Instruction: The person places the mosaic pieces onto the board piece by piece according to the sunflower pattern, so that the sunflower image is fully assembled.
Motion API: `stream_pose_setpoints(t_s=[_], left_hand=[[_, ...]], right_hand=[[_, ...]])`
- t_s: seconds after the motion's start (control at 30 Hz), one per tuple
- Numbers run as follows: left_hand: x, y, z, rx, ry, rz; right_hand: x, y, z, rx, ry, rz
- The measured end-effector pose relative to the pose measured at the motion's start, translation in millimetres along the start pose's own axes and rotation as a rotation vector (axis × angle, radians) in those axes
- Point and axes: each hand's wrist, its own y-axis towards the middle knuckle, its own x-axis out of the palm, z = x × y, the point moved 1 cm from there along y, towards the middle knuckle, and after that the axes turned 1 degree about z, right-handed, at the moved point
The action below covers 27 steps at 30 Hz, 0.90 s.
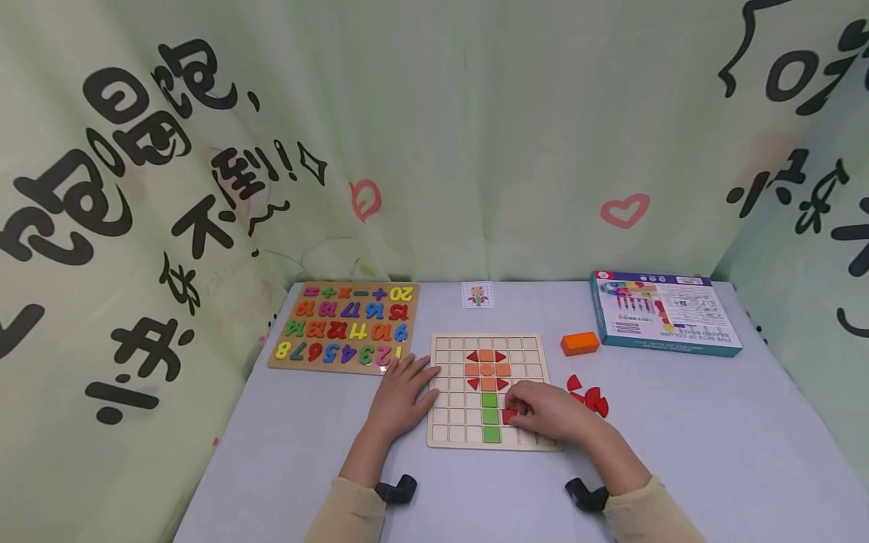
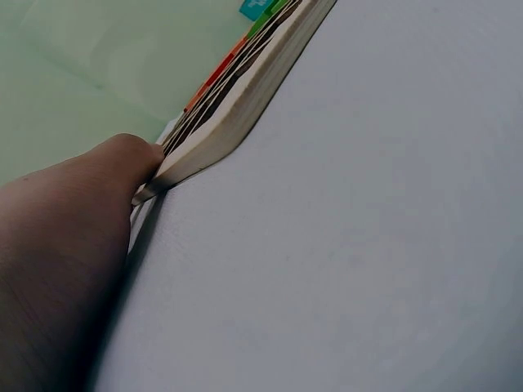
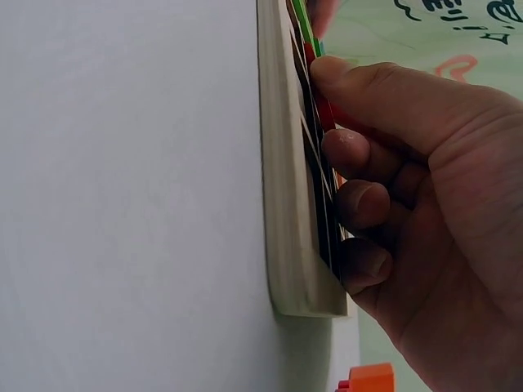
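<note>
A wooden grid board (image 1: pixel 448 416) lies on the table, with orange squares (image 1: pixel 486 355), red corner pieces (image 1: pixel 501 384) and a column of green squares (image 1: pixel 490 416) set in its cells. My left hand (image 1: pixel 402 396) rests at the board's left edge, fingers spread and fairly straight. In the left wrist view its thumb (image 2: pixel 131 155) touches the rim. My right hand (image 1: pixel 553 411) reaches over the lower right of the board, pinching a red piece (image 1: pixel 508 416) beside the green column. The right wrist view shows the thumb on this red piece (image 3: pixel 325 114), other fingers curled at the grid.
Loose red pieces (image 1: pixel 593 398) and a stack of orange pieces (image 1: pixel 580 344) lie right of the board. A number puzzle board (image 1: pixel 285 353) is at the back left, a small pattern card (image 1: pixel 477 295) at the back, and a flat box (image 1: pixel 665 313) at the back right.
</note>
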Motion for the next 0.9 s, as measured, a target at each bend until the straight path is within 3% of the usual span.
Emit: stream_pose_setpoints(t_s=[0.43, 0.73, 0.9], left_hand=[[-1.1, -0.2, 0.0, 0.008, 0.004, 0.004], [0.3, 0.1, -1.0, 0.01, 0.003, -0.005], [0.5, -0.2, -0.9, 0.008, 0.003, 0.0]], right_hand=[[4, 1, -2, 0.021, -0.036, 0.023], [-2, 0, -2, 0.045, 0.038, 0.006], [-11, -6, 6, 0.055, 0.062, 0.049]])
